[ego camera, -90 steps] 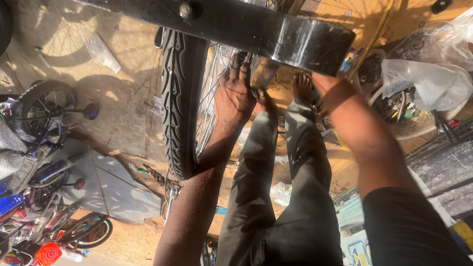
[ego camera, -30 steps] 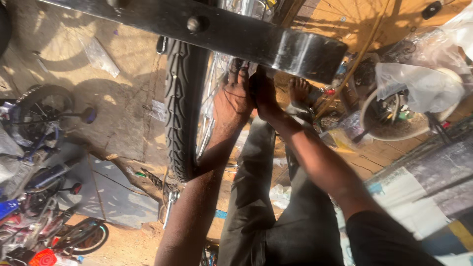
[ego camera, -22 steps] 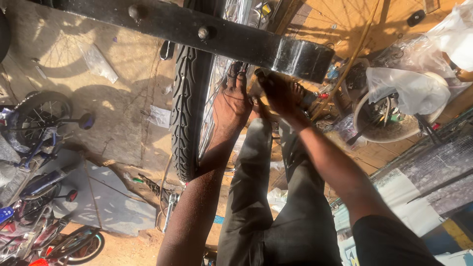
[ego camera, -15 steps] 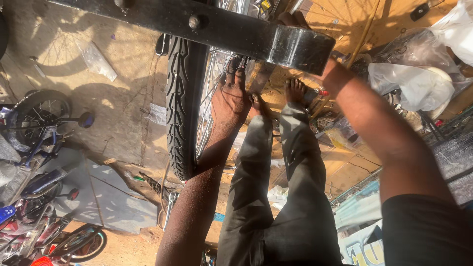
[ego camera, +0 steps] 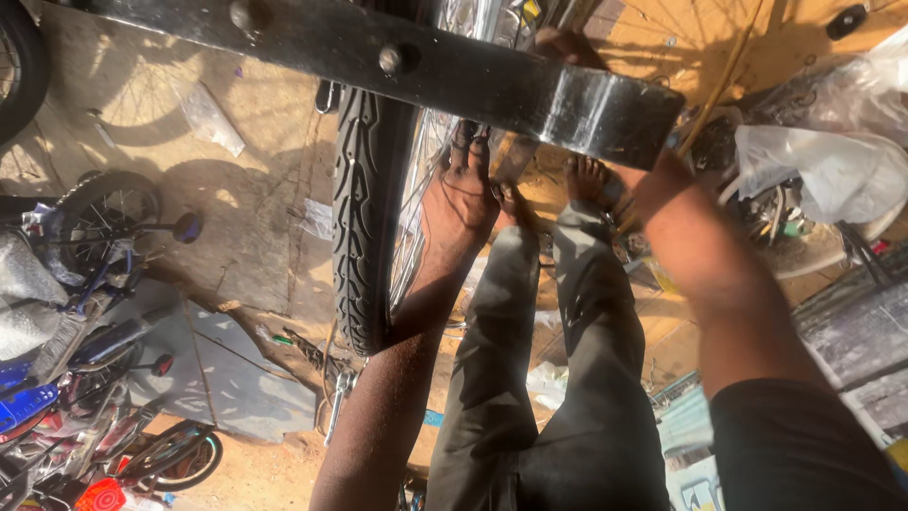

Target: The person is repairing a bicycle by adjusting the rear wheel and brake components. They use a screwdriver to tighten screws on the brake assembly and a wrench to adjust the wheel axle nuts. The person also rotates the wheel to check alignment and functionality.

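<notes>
Your left hand [ego camera: 461, 194] lies flat against the spokes [ego camera: 416, 227] of the bicycle wheel, fingers spread and pointing up, palm pressed on the wire rather than clenched round anything. The wheel stands upright just beside that hand, its black tyre [ego camera: 367, 218] with the grooved tread running from under the black metal bar [ego camera: 426, 76] down to the sandy ground [ego camera: 236, 237], where the lowest part of the tread meets it near your left forearm.

Your right hand [ego camera: 567, 43] reaches up behind the bar; only a few fingertips show above the bar's top edge, and the bar hides the rest, so you cannot tell whether that hand is closed on something or loose. Your right forearm comes out below the shiny right end of the bar.

Below the hands, your legs in grey trousers [ego camera: 558, 378] stretch away from you, and your bare feet [ego camera: 591, 180] rest on the ground just under the bar.

At the left edge of the ground lie small bicycles [ego camera: 85, 284] in a heap, blue and black. At the right edge, a white plastic bag [ego camera: 823, 170] sits on a pile of parts, and another spoked wheel [ego camera: 690, 28] shows above the bar.
</notes>
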